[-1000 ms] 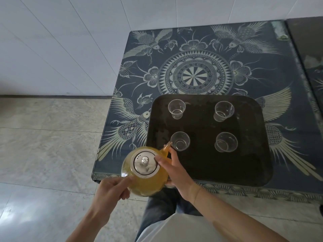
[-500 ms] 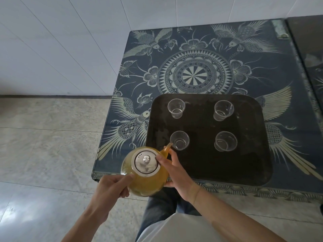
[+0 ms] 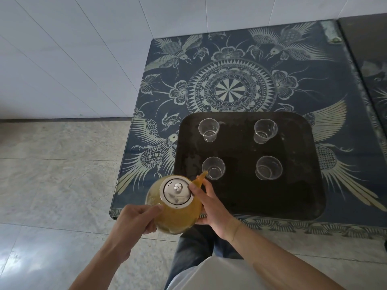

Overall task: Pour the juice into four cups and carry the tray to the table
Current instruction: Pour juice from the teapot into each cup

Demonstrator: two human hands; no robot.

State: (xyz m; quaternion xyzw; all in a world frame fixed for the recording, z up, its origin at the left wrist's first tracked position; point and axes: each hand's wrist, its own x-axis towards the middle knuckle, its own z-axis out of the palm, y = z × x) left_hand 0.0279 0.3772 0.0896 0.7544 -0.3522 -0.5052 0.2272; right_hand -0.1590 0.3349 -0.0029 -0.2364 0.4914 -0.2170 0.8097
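Note:
A round glass teapot [image 3: 178,214] full of orange juice, with a metal lid [image 3: 176,191], hangs over the table's near left corner. My left hand [image 3: 134,221] grips it on the left side. My right hand [image 3: 211,204] supports its right side, thumb on the lid's rim. The spout [image 3: 201,177] touches the rim of the near left cup [image 3: 213,168]. Three more clear plastic cups stand on the dark tray [image 3: 293,195]: far left [image 3: 208,130], far right [image 3: 265,130], near right [image 3: 268,167]. All the cups look empty.
The tray rests on a low table [image 3: 230,88] with a blue top patterned with birds and a mandala. A second dark table [image 3: 368,59] adjoins on the right. White tiled wall behind, grey stone floor [image 3: 58,168] to the left. My legs are below the table edge.
The teapot has moved slightly forward, and its spout has come to the rim of the near left cup. The cups and tray have not moved.

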